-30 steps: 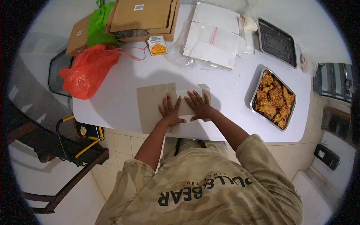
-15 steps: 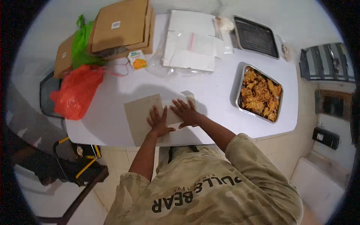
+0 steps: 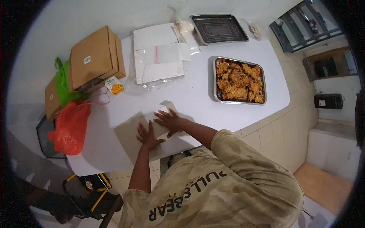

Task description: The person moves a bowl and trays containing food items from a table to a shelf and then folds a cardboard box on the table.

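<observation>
Both hands lie flat on a grey-brown card [image 3: 126, 131], palms down, with the fingers spread wide. The left hand [image 3: 149, 140] is on the bigger left part, and the right hand [image 3: 170, 121] is on the smaller right part. The thumbs point in toward each other, and nothing is pinched.

The step in hand looks like pressing the card down so it is smooth and flat. A next move on it would call for lifting the palms and getting the fingertips under an edge. The near corner might be easy to grab, since it is close to the edge of the worktop [image 3: 192, 93].

The card is on the worktop, right in front of the person's tummy. It lies flat and a bit crooked. Its long way seems to go from the low left up to the far right, with the small flap end pointing far and right. The hands hide the middle, so I cannot tell how all the parts join.

Past the card, to the right, is a metal tray [image 3: 240, 102] of crispy brown food [image 3: 238, 81]. To the left is a red bag [image 3: 72, 127], well apart from the hands.
</observation>
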A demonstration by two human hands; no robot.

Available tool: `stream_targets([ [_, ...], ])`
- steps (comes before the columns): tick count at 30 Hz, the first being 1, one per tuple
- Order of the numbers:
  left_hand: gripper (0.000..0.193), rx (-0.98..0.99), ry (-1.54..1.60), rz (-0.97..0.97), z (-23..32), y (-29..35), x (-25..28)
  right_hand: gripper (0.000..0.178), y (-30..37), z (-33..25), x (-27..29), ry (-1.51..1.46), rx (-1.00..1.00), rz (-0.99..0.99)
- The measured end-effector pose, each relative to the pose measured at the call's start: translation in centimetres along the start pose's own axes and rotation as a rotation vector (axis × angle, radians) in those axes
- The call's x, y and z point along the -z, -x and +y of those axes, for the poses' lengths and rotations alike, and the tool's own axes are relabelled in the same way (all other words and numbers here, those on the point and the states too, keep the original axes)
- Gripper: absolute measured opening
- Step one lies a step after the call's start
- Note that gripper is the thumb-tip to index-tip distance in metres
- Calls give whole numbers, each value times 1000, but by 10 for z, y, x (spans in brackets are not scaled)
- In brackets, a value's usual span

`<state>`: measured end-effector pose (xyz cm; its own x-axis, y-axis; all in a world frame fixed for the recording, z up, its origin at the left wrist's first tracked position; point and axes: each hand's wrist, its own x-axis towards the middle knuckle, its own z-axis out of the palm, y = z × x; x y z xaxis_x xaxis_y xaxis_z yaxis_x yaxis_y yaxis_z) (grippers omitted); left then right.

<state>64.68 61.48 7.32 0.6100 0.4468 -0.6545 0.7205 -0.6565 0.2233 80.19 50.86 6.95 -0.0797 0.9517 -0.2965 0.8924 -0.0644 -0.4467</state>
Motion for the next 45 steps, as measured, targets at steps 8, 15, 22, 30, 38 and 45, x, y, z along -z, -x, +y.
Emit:
stream_targets([
  [8, 112, -172, 58, 200, -41, 34, 5, 114, -6, -48, 7, 26, -3, 7],
  [15, 95, -266, -35, 144, -70, 143, -9, 101, -27, -113, 30, 173, -142, -173],
  [22, 42, -290, -48, 430, -102, 134, -62, 52, -104, -135, 38, 26, -125, 234],
  [30, 18, -493, 99, 305, -95, 159, -86, 43, -69, -156, 10, -8, -89, 75],
  [38, 22, -380, 237, 495, -112, 118, -85, 42, -48, -172, -36, 158, -3, 290],
  [45, 37, 7, 132, 341, -74, 127, -29, 48, -25, -173, -63, 455, -92, 539],
])
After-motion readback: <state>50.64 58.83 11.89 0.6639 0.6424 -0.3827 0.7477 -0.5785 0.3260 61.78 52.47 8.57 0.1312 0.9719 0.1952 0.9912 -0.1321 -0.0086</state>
